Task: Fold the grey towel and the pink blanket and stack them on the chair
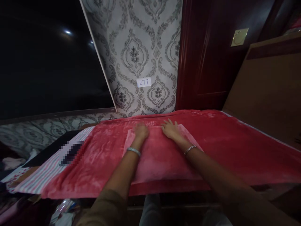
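Observation:
A pink cloth (162,160), roughly rectangular and possibly a towel, lies flat on a red plush blanket (223,141). My left hand (141,131) is over the cloth's far left part. Motion blurs its fingers, so their shape is unclear. Near the cloth's far edge, my right hand (171,129) rests on it with fingers stretched out and spread. Each wrist wears a bracelet.
A striped cloth (47,175) shows at the blanket's left, with a pixelated dark patch over it. Behind are a dark screen (51,62), a patterned wall (134,53) bearing a "277" label (144,82), and a cardboard panel (270,91) at right.

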Demonstrator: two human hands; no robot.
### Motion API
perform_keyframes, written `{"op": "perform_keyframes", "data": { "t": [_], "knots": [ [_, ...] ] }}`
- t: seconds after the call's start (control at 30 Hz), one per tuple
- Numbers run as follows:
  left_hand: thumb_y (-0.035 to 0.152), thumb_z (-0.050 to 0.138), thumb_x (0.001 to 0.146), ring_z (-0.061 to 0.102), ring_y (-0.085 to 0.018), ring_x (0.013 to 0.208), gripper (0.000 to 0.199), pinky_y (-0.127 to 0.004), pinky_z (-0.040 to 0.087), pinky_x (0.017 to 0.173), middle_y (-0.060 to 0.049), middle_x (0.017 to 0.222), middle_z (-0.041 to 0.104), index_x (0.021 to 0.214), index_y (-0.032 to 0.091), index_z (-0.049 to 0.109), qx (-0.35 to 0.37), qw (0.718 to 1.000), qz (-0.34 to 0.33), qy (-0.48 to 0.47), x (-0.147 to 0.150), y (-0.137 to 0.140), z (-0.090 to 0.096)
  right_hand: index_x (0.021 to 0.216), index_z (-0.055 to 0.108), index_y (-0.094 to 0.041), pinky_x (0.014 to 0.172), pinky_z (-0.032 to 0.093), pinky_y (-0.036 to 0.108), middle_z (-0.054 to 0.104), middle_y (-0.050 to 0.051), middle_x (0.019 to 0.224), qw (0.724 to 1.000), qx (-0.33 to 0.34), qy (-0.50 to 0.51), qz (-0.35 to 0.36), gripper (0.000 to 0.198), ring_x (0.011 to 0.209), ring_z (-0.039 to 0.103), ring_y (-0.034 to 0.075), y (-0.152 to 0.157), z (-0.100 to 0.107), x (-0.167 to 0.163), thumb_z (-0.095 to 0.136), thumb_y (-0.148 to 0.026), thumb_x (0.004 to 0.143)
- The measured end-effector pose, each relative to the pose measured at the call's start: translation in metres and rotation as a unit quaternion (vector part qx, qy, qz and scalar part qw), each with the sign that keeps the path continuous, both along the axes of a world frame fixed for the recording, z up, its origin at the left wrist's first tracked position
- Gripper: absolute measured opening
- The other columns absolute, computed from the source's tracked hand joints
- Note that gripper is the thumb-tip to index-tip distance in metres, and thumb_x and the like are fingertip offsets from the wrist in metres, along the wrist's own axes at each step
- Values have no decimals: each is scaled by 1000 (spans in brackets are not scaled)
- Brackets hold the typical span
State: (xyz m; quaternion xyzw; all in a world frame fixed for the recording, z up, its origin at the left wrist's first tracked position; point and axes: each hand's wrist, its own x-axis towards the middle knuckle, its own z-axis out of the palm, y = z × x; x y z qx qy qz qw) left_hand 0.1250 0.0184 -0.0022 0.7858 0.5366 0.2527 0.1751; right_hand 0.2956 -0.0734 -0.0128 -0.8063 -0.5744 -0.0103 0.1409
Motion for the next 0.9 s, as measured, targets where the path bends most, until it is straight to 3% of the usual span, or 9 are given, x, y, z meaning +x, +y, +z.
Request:
{"op": "perform_keyframes", "data": {
  "t": [0.13, 0.27, 0.57, 0.73, 0.9],
  "knots": [
    [32, 49, 97, 43, -36, 144, 46, -58, 19, 124, -20, 147, 58, 137, 15, 63, 61, 990, -63, 107, 30, -32, -28, 149, 55, -25, 122, 22, 57, 48, 8, 158, 999, -5, -10, 41, 51, 149, 34, 28, 0, -21, -15, 30, -29, 104],
    [34, 36, 101, 45, -33, 143, 54, -59, 24, 123, -15, 154, 52, 150, 18, 52, 113, 967, -66, 219, 29, -39, -42, 153, 50, -23, 122, 22, 60, 45, 7, 160, 999, -8, -5, 31, 54, 150, 33, 28, -3, -43, -14, 28, -28, 104],
    [35, 33, 102, 45, -33, 144, 56, -58, 25, 123, -17, 153, 54, 152, 14, 50, 117, 961, -55, 245, 31, -35, -45, 147, 57, -24, 120, 23, 56, 51, 7, 155, 999, 44, -5, 17, 51, 147, 37, 28, 5, -56, -12, 32, -27, 102],
    [36, 33, 102, 47, -33, 142, 57, -57, 25, 123, -17, 151, 55, 151, 14, 51, 120, 963, -58, 234, 29, -36, -46, 149, 55, -24, 121, 23, 56, 50, 8, 156, 999, 31, -8, 17, 52, 147, 37, 27, 3, -55, -13, 30, -28, 103],
    [39, 28, 103, 39, -32, 149, 60, -57, 20, 126, -15, 160, 45, 157, 16, 42, 74, 961, -69, 258, 29, -35, -39, 151, 51, -25, 122, 22, 55, 47, 8, 159, 999, 13, -24, 19, 52, 148, 36, 27, -2, -47, -14, 29, -31, 105]
  ]
}}
